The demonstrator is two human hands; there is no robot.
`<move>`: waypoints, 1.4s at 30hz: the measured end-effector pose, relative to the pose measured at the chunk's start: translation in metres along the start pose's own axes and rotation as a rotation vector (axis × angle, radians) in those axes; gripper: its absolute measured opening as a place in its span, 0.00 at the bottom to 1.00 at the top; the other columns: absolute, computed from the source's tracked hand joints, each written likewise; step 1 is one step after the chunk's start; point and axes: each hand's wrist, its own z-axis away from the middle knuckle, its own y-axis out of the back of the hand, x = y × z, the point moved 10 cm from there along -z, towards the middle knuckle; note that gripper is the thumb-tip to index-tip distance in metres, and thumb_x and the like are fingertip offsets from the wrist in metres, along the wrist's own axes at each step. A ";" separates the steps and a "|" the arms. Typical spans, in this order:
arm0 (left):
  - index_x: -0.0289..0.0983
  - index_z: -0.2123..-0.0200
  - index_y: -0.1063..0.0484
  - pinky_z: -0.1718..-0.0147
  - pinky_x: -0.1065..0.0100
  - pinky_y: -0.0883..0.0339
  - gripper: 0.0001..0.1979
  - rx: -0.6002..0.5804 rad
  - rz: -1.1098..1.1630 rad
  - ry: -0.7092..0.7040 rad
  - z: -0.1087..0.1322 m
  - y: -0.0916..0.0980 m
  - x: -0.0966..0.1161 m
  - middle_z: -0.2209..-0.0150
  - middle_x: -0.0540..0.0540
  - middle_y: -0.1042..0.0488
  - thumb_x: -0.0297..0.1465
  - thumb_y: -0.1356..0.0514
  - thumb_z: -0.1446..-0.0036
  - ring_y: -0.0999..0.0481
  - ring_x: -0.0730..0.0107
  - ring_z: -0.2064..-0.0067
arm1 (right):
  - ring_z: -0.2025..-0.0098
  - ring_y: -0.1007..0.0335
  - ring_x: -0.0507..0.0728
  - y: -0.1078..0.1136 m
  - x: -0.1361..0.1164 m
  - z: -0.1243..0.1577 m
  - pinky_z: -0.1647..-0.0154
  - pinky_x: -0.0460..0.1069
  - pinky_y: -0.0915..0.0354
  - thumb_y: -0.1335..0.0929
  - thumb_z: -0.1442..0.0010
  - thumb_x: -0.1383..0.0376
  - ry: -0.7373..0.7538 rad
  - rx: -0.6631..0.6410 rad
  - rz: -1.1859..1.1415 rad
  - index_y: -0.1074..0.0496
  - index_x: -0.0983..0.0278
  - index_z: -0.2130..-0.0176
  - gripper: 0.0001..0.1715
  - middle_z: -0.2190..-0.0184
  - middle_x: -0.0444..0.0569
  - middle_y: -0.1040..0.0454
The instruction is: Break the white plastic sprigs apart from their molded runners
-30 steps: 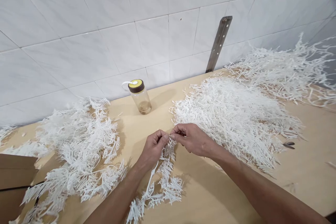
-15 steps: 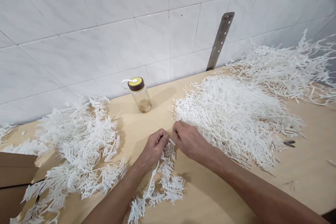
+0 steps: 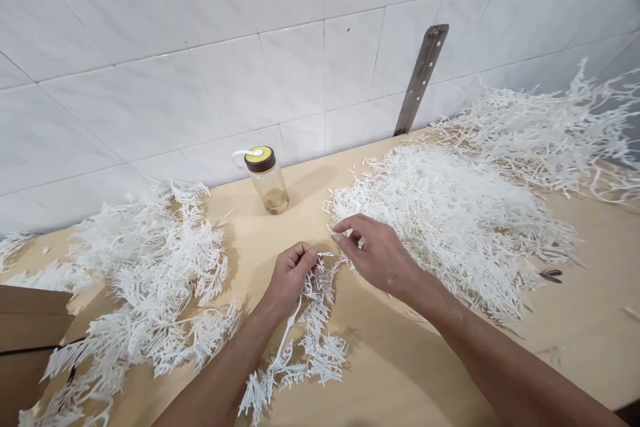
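My left hand (image 3: 295, 273) is closed in a pinch on a white branched plastic strand (image 3: 317, 340). Its tufted branches hang below the fingers and spread over the table, and a few short tips stick out to the right of the thumb. My right hand (image 3: 373, 250) is raised just right of it, at the near-left edge of a big pile of short white plastic sprigs (image 3: 440, 220). Thumb and index finger are curved with a small gap between their tips; I see nothing clearly held there.
Tufted white strands (image 3: 150, 280) are heaped at the left, beside a cardboard box (image 3: 33, 327). A clear bottle (image 3: 267, 180) with a yellow-topped lid stands near the tiled wall. A perforated metal bar (image 3: 421, 80) leans there. More long white strands (image 3: 555, 127) lie at the far right.
My right hand has moved slightly right, away from the left hand, and its fingers have opened. The left hand keeps its pinch on the strand, which has shifted slightly left.
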 end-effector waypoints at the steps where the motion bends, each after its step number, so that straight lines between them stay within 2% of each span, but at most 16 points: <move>1: 0.35 0.74 0.34 0.79 0.74 0.48 0.19 0.003 -0.012 -0.017 0.000 0.000 0.002 0.80 0.54 0.40 0.45 0.35 0.48 0.43 0.79 0.79 | 0.69 0.29 0.53 -0.010 -0.005 0.002 0.68 0.49 0.36 0.35 0.36 0.64 0.013 -0.058 -0.018 0.27 0.63 0.59 0.08 0.62 0.49 0.24; 3: 0.35 0.74 0.33 0.79 0.74 0.49 0.19 0.000 -0.031 -0.040 -0.001 0.000 0.004 0.80 0.55 0.41 0.45 0.35 0.48 0.44 0.79 0.78 | 0.68 0.29 0.54 -0.024 -0.012 0.007 0.66 0.49 0.36 0.33 0.37 0.64 0.036 -0.128 -0.006 0.27 0.63 0.59 0.08 0.64 0.49 0.24; 6: 0.35 0.73 0.33 0.78 0.74 0.49 0.19 -0.015 -0.031 -0.039 -0.001 -0.002 0.003 0.79 0.54 0.41 0.46 0.36 0.48 0.44 0.78 0.77 | 0.68 0.30 0.54 -0.033 -0.016 0.010 0.65 0.50 0.38 0.33 0.37 0.66 0.055 -0.151 0.039 0.27 0.64 0.62 0.05 0.67 0.47 0.24; 12: 0.35 0.75 0.34 0.77 0.73 0.49 0.20 0.000 -0.055 -0.081 -0.001 -0.002 0.006 0.78 0.54 0.40 0.45 0.36 0.47 0.44 0.77 0.76 | 0.67 0.31 0.53 -0.035 -0.018 0.010 0.67 0.48 0.42 0.36 0.35 0.69 0.095 -0.151 0.071 0.29 0.64 0.66 0.08 0.69 0.47 0.25; 19: 0.36 0.74 0.34 0.76 0.72 0.48 0.19 0.038 -0.188 -0.162 0.001 0.000 0.012 0.78 0.54 0.40 0.46 0.39 0.44 0.43 0.75 0.75 | 0.68 0.33 0.53 -0.037 -0.021 0.013 0.68 0.48 0.43 0.37 0.36 0.70 0.115 -0.159 0.111 0.31 0.64 0.67 0.08 0.69 0.47 0.27; 22: 0.37 0.75 0.37 0.75 0.72 0.49 0.19 0.051 -0.283 -0.208 0.003 0.001 0.016 0.78 0.54 0.42 0.45 0.41 0.42 0.45 0.75 0.75 | 0.70 0.34 0.53 -0.043 -0.020 0.014 0.70 0.48 0.44 0.38 0.35 0.70 0.124 -0.173 0.171 0.32 0.64 0.68 0.09 0.70 0.47 0.28; 25: 0.37 0.75 0.38 0.75 0.72 0.48 0.18 0.013 -0.352 -0.234 0.006 -0.003 0.017 0.78 0.54 0.43 0.43 0.43 0.40 0.45 0.75 0.75 | 0.72 0.36 0.53 -0.045 -0.012 0.010 0.73 0.48 0.46 0.39 0.35 0.72 0.094 -0.170 0.277 0.33 0.65 0.69 0.11 0.71 0.49 0.29; 27: 0.37 0.74 0.38 0.75 0.72 0.48 0.17 -0.037 -0.333 -0.213 0.007 -0.007 0.014 0.78 0.54 0.42 0.43 0.42 0.40 0.44 0.75 0.75 | 0.74 0.37 0.53 -0.034 -0.001 0.005 0.74 0.48 0.46 0.39 0.35 0.73 0.041 -0.102 0.326 0.33 0.66 0.68 0.11 0.71 0.50 0.29; 29: 0.37 0.73 0.36 0.75 0.72 0.47 0.18 -0.065 -0.270 -0.180 0.006 -0.010 0.011 0.77 0.54 0.41 0.44 0.41 0.41 0.43 0.75 0.75 | 0.74 0.37 0.53 -0.013 0.007 -0.001 0.73 0.48 0.45 0.39 0.36 0.73 -0.002 0.028 0.301 0.33 0.65 0.68 0.09 0.70 0.50 0.29; 32: 0.35 0.72 0.31 0.76 0.73 0.44 0.18 -0.014 -0.154 -0.128 0.003 -0.005 0.009 0.77 0.52 0.36 0.45 0.38 0.44 0.39 0.76 0.75 | 0.72 0.35 0.53 0.021 0.011 -0.005 0.69 0.48 0.42 0.36 0.37 0.70 -0.004 0.220 0.229 0.34 0.64 0.67 0.06 0.71 0.47 0.29; 35: 0.35 0.70 0.30 0.79 0.74 0.43 0.20 0.060 -0.003 -0.033 -0.001 0.004 0.000 0.77 0.51 0.30 0.46 0.34 0.50 0.36 0.77 0.78 | 0.74 0.35 0.53 0.039 0.012 -0.004 0.68 0.49 0.40 0.35 0.38 0.67 -0.016 0.317 0.195 0.32 0.64 0.64 0.02 0.68 0.49 0.28; 38: 0.36 0.68 0.32 0.85 0.75 0.44 0.21 0.048 0.131 0.045 -0.003 0.006 -0.009 0.76 0.51 0.27 0.47 0.33 0.51 0.38 0.79 0.83 | 0.75 0.35 0.52 0.030 0.013 -0.004 0.69 0.49 0.40 0.35 0.38 0.65 -0.038 0.236 0.116 0.31 0.64 0.61 0.06 0.67 0.49 0.27; 42: 0.37 0.70 0.33 0.86 0.75 0.45 0.20 0.035 0.162 0.021 -0.004 0.007 -0.008 0.75 0.51 0.27 0.48 0.35 0.48 0.38 0.80 0.84 | 0.73 0.34 0.53 -0.006 0.008 -0.001 0.70 0.47 0.41 0.37 0.36 0.64 -0.039 -0.029 0.013 0.29 0.62 0.64 0.08 0.72 0.45 0.27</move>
